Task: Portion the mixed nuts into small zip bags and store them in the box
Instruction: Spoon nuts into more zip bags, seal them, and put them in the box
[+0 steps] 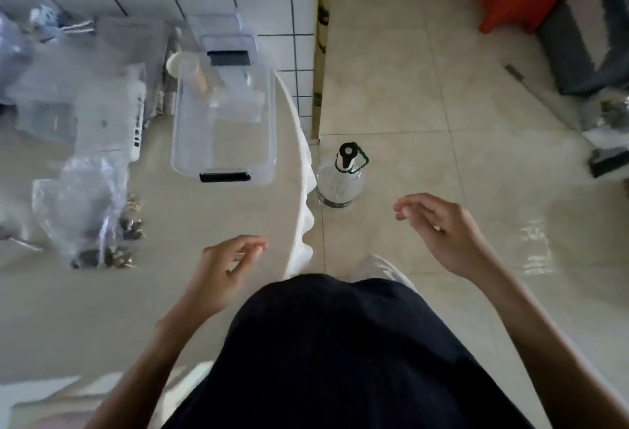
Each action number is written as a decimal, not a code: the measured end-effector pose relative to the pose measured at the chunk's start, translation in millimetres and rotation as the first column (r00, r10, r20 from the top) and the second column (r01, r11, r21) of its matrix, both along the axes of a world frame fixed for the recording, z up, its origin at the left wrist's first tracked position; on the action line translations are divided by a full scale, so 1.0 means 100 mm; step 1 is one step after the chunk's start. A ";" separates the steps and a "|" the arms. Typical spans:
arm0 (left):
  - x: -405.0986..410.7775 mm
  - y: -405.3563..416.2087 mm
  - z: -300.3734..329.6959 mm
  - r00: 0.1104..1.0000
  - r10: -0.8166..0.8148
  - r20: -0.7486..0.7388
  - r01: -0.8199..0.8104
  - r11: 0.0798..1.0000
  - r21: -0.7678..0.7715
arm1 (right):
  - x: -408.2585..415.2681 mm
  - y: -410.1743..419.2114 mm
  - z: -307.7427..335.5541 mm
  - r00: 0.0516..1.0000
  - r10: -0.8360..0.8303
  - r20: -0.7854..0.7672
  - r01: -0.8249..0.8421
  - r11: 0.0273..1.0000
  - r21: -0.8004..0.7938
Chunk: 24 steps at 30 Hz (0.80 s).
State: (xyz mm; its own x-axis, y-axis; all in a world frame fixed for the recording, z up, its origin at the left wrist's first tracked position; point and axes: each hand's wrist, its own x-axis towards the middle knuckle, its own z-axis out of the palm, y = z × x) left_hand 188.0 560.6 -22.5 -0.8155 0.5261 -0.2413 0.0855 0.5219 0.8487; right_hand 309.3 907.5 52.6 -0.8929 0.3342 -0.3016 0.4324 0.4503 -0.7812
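Our 2 hands, left (226, 270) and right (439, 224), hang loose and hold nothing. Nuts bag (92, 221) lies left on the bench (211, 224), clear box (223, 115) upper middle. We'd grab a zip bag first, probably.

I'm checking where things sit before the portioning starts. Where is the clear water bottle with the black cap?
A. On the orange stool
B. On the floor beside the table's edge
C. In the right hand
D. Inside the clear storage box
B: the water bottle stands upright on the tiled floor just past the table edge, not in the storage box, and the right hand holds nothing.
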 end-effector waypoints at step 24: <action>1.69 2.09 0.17 0.116 0.993 0.007 -0.988 0.116 -0.104 | -3.27 -0.59 -0.83 0.784 0.487 0.385 -0.251 0.816 -0.521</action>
State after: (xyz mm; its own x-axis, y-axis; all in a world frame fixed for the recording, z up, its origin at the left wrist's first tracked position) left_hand 356.7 769.3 -5.2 -0.5889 -0.7502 -0.3006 -0.5943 0.1499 0.7901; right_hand -17.6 848.8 -29.9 -0.6123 -0.2563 -0.7479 0.6696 0.3349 -0.6630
